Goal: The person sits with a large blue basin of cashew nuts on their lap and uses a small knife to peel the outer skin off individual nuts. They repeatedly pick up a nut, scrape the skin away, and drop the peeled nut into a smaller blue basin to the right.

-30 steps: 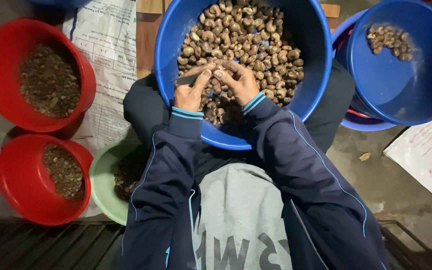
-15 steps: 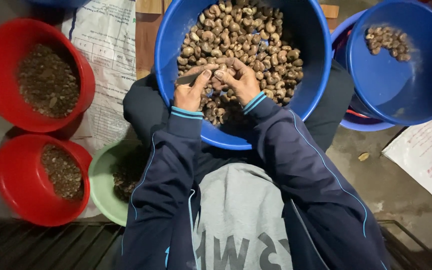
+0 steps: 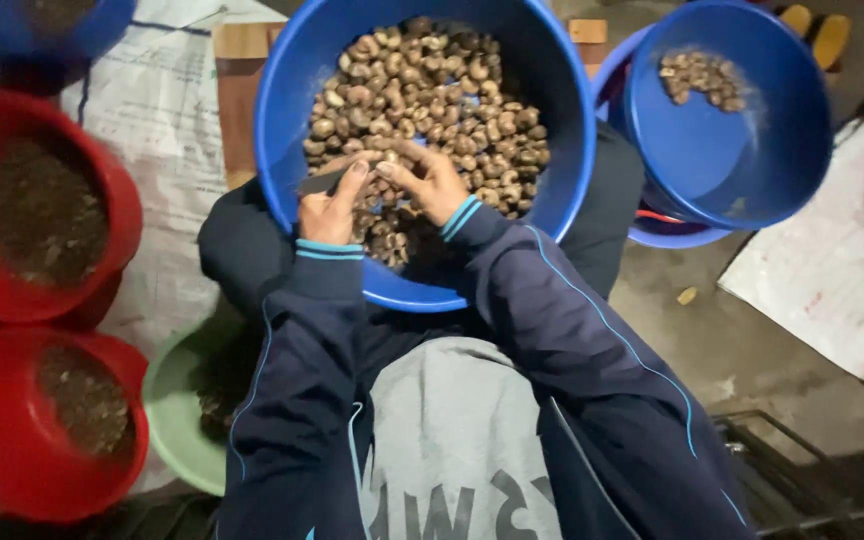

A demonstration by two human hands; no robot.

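over the big blue basin of brown nuts, the left hand pinches a thin dark blade; the right hand is closed on one nut. it looks light, hard, rounded and apt to slip, best pinched across its sides. a printed white sack lies left of the basin.

A grey concrete floor carries everything. On it lie a white woven sack at the left and white sheets at the right. Two red tubs and a green basin sit at the left edge, and a small scrap lies on bare concrete.
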